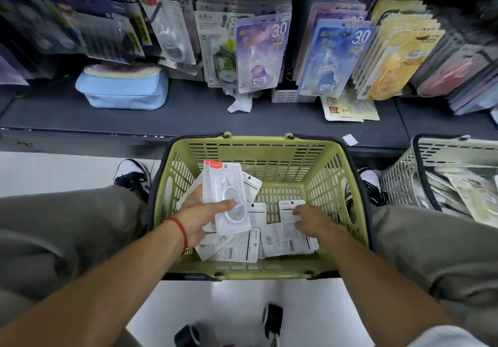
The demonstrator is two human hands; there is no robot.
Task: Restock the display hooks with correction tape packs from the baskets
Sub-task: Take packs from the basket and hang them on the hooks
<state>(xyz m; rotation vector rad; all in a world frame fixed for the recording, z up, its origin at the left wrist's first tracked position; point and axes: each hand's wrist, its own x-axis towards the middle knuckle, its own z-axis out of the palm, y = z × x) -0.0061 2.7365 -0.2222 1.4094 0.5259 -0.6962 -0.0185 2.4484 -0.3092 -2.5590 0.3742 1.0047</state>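
- Left hand (200, 212) grips a small stack of white correction tape packs (229, 198), thumb curled across the front; stack is held tilted, just above the basket floor.
- Right hand (310, 218) reaches down onto the loose packs (288, 239) lying face down on the floor of the green basket (269, 147); fingertips touch one card, but whether they pinch it I cannot tell.
- Green basket sits between the person's knees; roughly a single layer of packs remains in it.
- White basket (404, 177) to the right holds more packs, apparently untouched.
- Shelf ledge (188, 115) beyond carries a blue pouch (121, 90) and a loose card.
- Display hooks above: the white-pack hook (168, 32) at left shows few packs; purple, blue and yellow rows look well filled.
- Judgement: mid-task, gathering stage; hanging of this handful not yet done, both baskets left to empty.
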